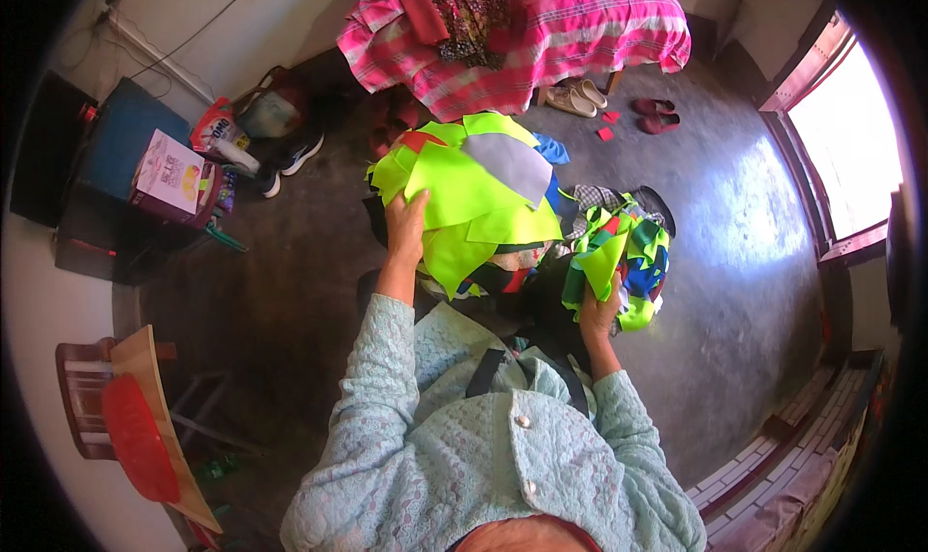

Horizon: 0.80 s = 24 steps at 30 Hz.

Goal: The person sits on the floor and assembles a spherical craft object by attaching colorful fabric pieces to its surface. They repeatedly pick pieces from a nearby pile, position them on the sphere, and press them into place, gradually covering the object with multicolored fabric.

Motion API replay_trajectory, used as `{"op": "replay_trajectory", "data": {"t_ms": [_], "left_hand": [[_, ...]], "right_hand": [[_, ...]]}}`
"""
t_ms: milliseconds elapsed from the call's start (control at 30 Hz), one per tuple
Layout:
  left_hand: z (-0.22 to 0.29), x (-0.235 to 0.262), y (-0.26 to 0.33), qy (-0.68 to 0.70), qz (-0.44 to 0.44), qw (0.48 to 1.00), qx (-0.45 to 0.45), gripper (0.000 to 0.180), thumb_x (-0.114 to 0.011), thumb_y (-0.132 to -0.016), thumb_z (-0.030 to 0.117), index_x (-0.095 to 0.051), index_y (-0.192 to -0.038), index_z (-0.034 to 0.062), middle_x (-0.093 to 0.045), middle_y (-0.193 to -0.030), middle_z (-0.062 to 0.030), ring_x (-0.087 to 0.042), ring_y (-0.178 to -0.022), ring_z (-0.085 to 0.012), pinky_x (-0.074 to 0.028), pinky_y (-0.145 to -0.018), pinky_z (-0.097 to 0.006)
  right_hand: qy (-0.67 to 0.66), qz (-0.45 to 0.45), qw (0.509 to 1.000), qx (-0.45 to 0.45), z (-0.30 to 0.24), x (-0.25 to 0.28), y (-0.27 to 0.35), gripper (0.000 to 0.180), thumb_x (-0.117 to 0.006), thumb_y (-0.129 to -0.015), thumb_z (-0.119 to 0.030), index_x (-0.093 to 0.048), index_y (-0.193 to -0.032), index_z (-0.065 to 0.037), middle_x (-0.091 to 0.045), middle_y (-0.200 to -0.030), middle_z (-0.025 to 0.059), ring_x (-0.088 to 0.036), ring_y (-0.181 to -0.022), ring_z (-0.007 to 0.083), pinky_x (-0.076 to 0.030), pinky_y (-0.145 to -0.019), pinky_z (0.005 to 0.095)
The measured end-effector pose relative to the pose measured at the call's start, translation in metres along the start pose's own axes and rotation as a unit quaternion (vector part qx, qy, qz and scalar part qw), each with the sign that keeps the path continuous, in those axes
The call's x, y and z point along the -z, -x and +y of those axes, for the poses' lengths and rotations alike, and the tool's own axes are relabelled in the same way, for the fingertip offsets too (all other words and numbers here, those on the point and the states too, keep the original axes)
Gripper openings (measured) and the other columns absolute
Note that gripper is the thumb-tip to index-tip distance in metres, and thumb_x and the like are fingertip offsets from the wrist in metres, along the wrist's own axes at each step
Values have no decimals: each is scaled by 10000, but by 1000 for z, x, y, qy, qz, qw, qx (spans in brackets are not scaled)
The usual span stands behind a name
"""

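In front of me is a heap of fabric scraps, mostly neon yellow-green, with a grey piece [514, 165] lying on top and bits of red and blue at its edges. My left hand [407, 221] is closed on the near left edge of a large neon yellow-green fabric piece [449, 189] there. To the right sits a second, smaller pile of mixed scraps [643, 262] in green, blue, red and yellow. At its near side my right hand [599, 308] grips a pointed neon yellow-green scrap [601, 262]; some of its fingers are hidden.
Beyond the heap stands a bed with a pink checked cover [580, 20]. Beige shoes [575, 98], dark red shoes [655, 115] and small red scraps [605, 133] lie on the floor. A box [167, 173] rests on a cabinet at left, near a wooden board [145, 359].
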<state>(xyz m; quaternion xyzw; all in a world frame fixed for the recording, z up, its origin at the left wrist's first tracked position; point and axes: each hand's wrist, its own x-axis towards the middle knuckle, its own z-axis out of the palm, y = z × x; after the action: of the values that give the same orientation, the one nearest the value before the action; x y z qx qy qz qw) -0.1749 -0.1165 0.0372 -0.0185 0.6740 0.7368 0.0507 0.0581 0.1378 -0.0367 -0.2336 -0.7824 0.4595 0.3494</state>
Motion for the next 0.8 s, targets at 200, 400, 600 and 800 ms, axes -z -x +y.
{"op": "replay_trajectory", "data": {"t_ms": [200, 400, 600, 800], "left_hand": [[-11, 13, 19, -1, 0, 994, 109, 396, -626, -845, 129, -544, -1229, 82, -635, -1049, -62, -654, -835, -184, -572, -506, -327], [-17, 10, 31, -26, 18, 995, 94, 359, -652, -796, 45, -544, -1138, 33, -630, -997, -90, -644, -761, -170, -542, -457, -303], [-27, 17, 41, -149, 72, 985, 38, 469, -690, -777, 77, -486, -1192, 1, -647, -966, -102, -652, -732, -177, -517, -492, -295], [-8, 2, 56, -483, 88, 839, -234, 527, -743, -730, 159, -505, -1182, 29, -513, -1233, -201, -477, -1165, -379, -378, -957, -471]], "right_hand": [[13, 6, 1000, -12, -6, 0, -1, 245, -605, -856, -20, -525, -1086, -40, -611, -898, 154, -636, -843, 311, -480, -725, 364], [5, 18, 1000, 0, -4, -1, -1, 236, -621, -866, -47, -526, -1081, -48, -624, -903, 149, -645, -847, 304, -481, -722, 361], [-19, 24, 1000, 1, -7, -2, -2, 243, -629, -876, -71, -530, -1097, -47, -615, -902, 119, -624, -841, 252, -474, -743, 337], [3, 16, 1000, -20, -4, 1, 0, 297, -633, -861, -63, -532, -1139, -39, -617, -899, 140, -629, -846, 289, -476, -740, 345]]}}
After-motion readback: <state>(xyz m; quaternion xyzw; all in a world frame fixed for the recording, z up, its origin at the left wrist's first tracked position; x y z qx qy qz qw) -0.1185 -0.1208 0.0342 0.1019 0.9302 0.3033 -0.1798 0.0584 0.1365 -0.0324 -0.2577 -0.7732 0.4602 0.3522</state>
